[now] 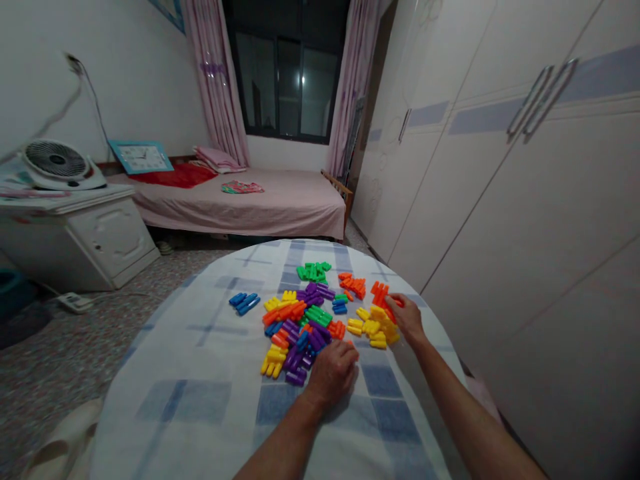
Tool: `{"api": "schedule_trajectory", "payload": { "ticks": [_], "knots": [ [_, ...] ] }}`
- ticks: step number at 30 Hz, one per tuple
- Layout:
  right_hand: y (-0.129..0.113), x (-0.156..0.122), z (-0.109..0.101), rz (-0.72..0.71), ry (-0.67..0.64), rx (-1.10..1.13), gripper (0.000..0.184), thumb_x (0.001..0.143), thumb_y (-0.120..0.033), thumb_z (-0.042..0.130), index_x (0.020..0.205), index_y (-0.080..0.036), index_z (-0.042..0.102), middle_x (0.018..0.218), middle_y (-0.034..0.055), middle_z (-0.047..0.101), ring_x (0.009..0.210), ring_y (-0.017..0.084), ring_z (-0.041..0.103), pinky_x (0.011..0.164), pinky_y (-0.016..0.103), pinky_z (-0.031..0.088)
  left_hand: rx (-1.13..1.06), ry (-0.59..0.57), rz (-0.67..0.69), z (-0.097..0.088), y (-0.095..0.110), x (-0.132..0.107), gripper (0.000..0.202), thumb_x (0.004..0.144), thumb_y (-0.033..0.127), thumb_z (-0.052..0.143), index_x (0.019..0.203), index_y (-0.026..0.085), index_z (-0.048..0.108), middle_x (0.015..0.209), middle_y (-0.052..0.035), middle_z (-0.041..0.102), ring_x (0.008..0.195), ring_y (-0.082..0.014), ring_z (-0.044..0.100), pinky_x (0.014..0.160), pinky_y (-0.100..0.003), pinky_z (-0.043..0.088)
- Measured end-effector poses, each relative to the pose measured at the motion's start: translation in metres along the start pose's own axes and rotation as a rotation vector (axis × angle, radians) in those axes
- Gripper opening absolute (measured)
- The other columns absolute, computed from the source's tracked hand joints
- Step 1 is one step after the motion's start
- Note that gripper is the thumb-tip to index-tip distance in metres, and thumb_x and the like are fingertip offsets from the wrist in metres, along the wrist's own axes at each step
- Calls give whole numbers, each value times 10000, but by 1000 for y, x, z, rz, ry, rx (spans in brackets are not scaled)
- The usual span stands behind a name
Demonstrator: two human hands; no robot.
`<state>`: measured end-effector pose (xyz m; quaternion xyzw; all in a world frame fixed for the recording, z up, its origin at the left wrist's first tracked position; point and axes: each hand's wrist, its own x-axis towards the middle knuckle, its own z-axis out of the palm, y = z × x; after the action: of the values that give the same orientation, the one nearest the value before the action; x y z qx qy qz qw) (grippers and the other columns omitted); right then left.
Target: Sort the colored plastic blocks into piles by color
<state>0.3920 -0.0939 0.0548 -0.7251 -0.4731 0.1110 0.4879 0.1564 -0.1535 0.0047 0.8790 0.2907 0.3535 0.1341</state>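
Note:
My right hand (pixel 406 317) is closed on an orange toy building block (pixel 381 291) at the right of the table, just beside a heap of yellow blocks (pixel 375 325). Fingers curled, my left hand (pixel 333 370) rests at the near right edge of a mixed pile of purple blocks (pixel 295 357), yellow, blue, green and orange ones. A bit of orange shows at its fingertips; most of what it grips is hidden. Sorted by colour, green blocks (pixel 314 271), orange blocks (pixel 353 285) and blue blocks (pixel 245 303) lie around the pile.
The blocks lie on a round table with a blue-and-white checked cloth (pixel 200 407). Beyond it stands a bed (pixel 280 200) under a window. A white cabinet (pixel 120 233) with a fan (pixel 57 163) is at the left, and a tall wardrobe (pixel 500 200) lines the right.

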Motion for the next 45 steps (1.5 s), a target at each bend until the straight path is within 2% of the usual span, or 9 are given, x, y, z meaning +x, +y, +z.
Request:
{"api": "schedule_trajectory", "payload": {
  "ticks": [10, 17, 23, 25, 28, 31, 36, 41, 45],
  "knots": [
    [7, 70, 60, -10, -102, -24, 308, 690, -435, 546, 836, -207, 694, 851, 34, 709, 813, 189, 628, 780, 327, 470, -43, -6, -86, 5, -2, 2, 133, 791, 93, 527, 867, 182, 591, 883, -51, 632, 843, -191, 556, 748, -311, 439],
    [16, 74, 63, 34, -138, -12, 355, 697, -368, 539, 946, -155, 676, 959, 109, 698, 872, 216, 636, 817, 378, 483, -59, 9, -100, 4, -2, 3, 123, 792, 91, 519, 840, 182, 586, 860, -47, 628, 822, -184, 549, 726, -303, 435],
    [4, 37, 37, 2, -78, 12, 465, 747, -428, 493, 1093, -150, 631, 1112, 139, 654, 1017, 251, 600, 907, 433, 449, -76, 40, -58, 2, -1, 1, 179, 764, 82, 504, 874, 182, 603, 860, -58, 637, 808, -181, 573, 702, -295, 455],
    [-4, 10, 32, -35, -192, 82, 436, 759, -458, 505, 1075, -189, 640, 1065, 92, 677, 931, 224, 635, 809, 378, 505, -90, 36, 3, 1, 0, 0, 206, 738, 90, 510, 892, 185, 609, 845, -59, 643, 769, -174, 592, 652, -278, 459],
    [-19, -34, 30, -61, -552, 231, 386, 763, -440, 554, 1051, -198, 640, 1025, 79, 680, 834, 206, 653, 675, 327, 537, -99, 51, 72, -1, 3, -1, 165, 732, 130, 519, 854, 191, 612, 772, -50, 636, 669, -155, 592, 569, -256, 442],
    [-28, -65, 34, -170, -682, 191, 353, 763, -358, 577, 1083, -218, 628, 1024, 64, 661, 821, 186, 642, 711, 330, 541, -101, 136, 32, -3, 4, 0, 126, 805, 162, 476, 766, 187, 593, 711, -40, 617, 632, -137, 579, 558, -242, 431],
    [-22, -81, 49, -472, -634, -19, 447, 719, -198, 598, 1165, -223, 601, 1213, 89, 557, 1105, 218, 553, 949, 374, 456, -111, 176, 30, -1, 2, -1, 222, 838, 189, 458, 629, 192, 533, 618, -26, 584, 581, -121, 550, 541, -233, 415],
    [-11, -86, 59, -545, -598, -175, 521, 760, -176, 565, 1272, -260, 511, 1323, 81, 488, 1149, 214, 532, 918, 338, 469, -196, 119, -52, 1, -1, -1, 218, 872, 185, 443, 686, 195, 557, 674, -31, 621, 649, -126, 580, 590, -234, 430],
    [-14, -91, 59, -556, -612, -203, 394, 800, -167, 520, 1180, -268, 546, 1343, 72, 466, 1052, 189, 592, 827, 287, 495, -247, 123, -85, 1, -2, 0, 216, 885, 178, 435, 697, 195, 541, 674, -27, 604, 650, -125, 570, 598, -240, 420]
  ]
}}
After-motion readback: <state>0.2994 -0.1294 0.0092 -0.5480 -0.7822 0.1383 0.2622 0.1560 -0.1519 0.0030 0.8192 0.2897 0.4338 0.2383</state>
